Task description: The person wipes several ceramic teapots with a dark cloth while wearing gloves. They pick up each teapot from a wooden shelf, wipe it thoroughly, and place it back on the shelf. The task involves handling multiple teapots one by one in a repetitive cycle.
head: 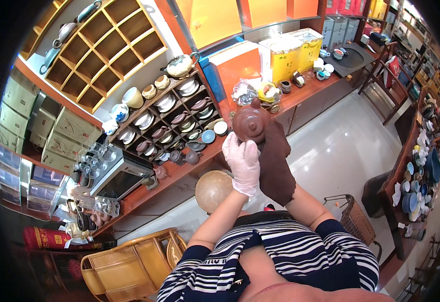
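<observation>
A reddish-brown clay teapot (248,122) with a round knobbed lid is held up in front of me. My left hand (242,160), in a thin white glove, has its fingers curled against the near side of the pot. A dark brown cloth (276,168) lies along the pot's right side and hangs down over my right wrist. Under that cloth my right hand is hidden, with only the forearm showing below it; its grip cannot be seen.
Beyond the pot runs a wooden counter (297,100) with boxes and small cups. To the left stands a compartment rack (156,124) of teaware. A round stool (212,190), a bamboo chair (129,268) and a wicker chair (358,222) surround me. Cups crowd the table (391,192) at right.
</observation>
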Demonstrator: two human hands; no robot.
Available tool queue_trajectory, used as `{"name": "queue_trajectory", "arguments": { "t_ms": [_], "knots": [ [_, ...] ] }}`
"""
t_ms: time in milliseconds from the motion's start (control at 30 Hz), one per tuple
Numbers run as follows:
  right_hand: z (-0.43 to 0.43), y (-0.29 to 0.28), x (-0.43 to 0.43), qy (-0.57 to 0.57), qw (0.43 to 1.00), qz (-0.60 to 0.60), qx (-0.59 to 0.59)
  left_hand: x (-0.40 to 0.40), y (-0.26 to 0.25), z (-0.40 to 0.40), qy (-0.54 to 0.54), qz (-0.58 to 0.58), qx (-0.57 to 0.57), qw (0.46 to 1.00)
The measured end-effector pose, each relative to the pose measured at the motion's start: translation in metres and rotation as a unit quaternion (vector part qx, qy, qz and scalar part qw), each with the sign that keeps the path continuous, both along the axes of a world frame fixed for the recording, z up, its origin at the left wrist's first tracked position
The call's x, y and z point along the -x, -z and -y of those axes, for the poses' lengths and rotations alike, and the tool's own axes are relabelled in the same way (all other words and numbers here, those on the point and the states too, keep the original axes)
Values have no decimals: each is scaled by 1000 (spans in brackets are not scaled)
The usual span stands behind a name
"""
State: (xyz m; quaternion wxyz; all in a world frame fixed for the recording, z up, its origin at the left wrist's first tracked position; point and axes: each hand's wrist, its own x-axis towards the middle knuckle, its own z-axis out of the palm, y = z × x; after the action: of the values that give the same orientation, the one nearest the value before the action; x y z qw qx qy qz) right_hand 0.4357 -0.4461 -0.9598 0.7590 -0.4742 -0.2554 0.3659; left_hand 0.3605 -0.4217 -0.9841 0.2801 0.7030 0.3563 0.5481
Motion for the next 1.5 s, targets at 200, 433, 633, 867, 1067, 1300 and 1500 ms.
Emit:
{"name": "queue_trajectory", "arguments": {
  "t_ms": [200, 433, 633, 867, 1067, 1300, 1500],
  "knots": [
    [-1, -7, -8, -128, 990, -13, -53, 18, -6, 12, 18, -100, -88, 991],
    [12, -30, -16, -221, 942, 254, -7, 63, -33, -30, 205, 319, 353, 856],
    [-32, -18, -7, -238, 833, 493, 79, 64, -25, -31, 220, 339, 553, 729],
    [-30, -16, -22, 26, 651, 752, -104, 77, -20, -30, 236, 395, 594, 660],
    [-13, -32, -3, -270, 839, 468, -58, 67, 14, -42, 289, 372, 460, 753],
    [-6, -14, -26, -374, 894, 228, -95, 70, -35, -25, 250, 296, 492, 780],
    [0, 1, -36, -332, 888, 263, -182, 74, -39, -33, 333, 213, 497, 772]
  ]
}}
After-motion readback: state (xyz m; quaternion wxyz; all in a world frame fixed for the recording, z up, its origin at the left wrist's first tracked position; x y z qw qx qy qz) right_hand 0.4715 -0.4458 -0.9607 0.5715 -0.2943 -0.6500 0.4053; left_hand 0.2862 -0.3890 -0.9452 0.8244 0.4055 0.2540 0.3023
